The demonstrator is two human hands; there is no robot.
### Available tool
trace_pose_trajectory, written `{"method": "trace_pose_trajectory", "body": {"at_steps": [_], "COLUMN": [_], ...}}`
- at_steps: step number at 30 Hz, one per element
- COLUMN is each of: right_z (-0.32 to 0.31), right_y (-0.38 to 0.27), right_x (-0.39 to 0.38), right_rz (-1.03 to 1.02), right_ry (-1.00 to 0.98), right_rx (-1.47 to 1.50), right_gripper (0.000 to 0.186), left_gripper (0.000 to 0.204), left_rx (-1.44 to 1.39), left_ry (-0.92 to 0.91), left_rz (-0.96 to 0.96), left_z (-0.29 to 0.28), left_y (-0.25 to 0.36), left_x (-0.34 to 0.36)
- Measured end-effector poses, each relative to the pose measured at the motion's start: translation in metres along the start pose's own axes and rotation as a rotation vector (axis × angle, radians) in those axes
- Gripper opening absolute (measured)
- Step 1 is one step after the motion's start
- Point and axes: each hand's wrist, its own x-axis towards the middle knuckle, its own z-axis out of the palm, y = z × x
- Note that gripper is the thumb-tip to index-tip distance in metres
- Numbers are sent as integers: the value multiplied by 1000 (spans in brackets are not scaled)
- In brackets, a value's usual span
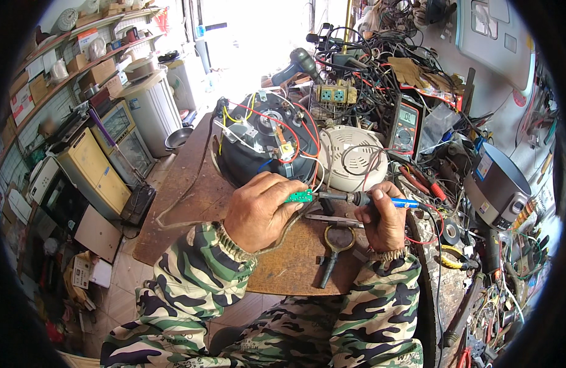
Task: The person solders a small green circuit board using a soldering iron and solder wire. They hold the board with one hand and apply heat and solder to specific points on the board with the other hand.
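My left hand (258, 211) is closed on a small green circuit board (299, 196) near the middle of the worn wooden bench (178, 221). My right hand (384, 218) grips a soldering iron (404, 202) with a blue handle; its metal end points left, at or beside the board’s edge, and contact cannot be told. Behind my hands sits an open black round appliance base (240, 156) with red, yellow and white wires, and beside it a cream perforated round cover (347, 162). A magnifying glass (339, 239) and a thin metal tool (324, 219) lie below the board.
A multimeter (405, 132), red-handled pliers (418, 184), a black tape roll (451, 233) and a grey pot-like appliance (497, 190) crowd the right. A cable heap (369, 49) rises at the back. Shelves (74, 40) and old appliances (86, 172) line the left.
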Motion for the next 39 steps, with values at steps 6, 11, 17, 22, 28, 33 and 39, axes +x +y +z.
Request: {"method": "trace_pose_trajectory", "body": {"at_steps": [6,11,17,22,28,33,39], "right_z": [2,-5,-5,6,27,29,32], "right_y": [-3,2,2,-1,15,24,24], "right_x": [-9,-17,-31,-53,-70,-74,-80], "right_rz": [-69,-142,-226,-300,-937,-1095,-1141], "right_ry": [-21,-69,-154,-185,-232,-377,-278], "right_rx": [-90,-188,-353,-556,-1083,-1328,-1316], "right_gripper": [17,19,29,29,31,42,47], "left_gripper": [32,32,32,32,29,28,29], "left_rx": [-18,-9,-30,-36,-36,-34,-58], "left_ry": [21,45,55,80,82,85,101], "left_rz": [-42,-52,-75,-87,-108,-100,-118], "left_z": [2,5,5,7,8,7,9], "left_y": [0,-2,-3,-2,-1,1,2], "left_x": [-2,-3,-5,-5,-5,-4,-6]}}
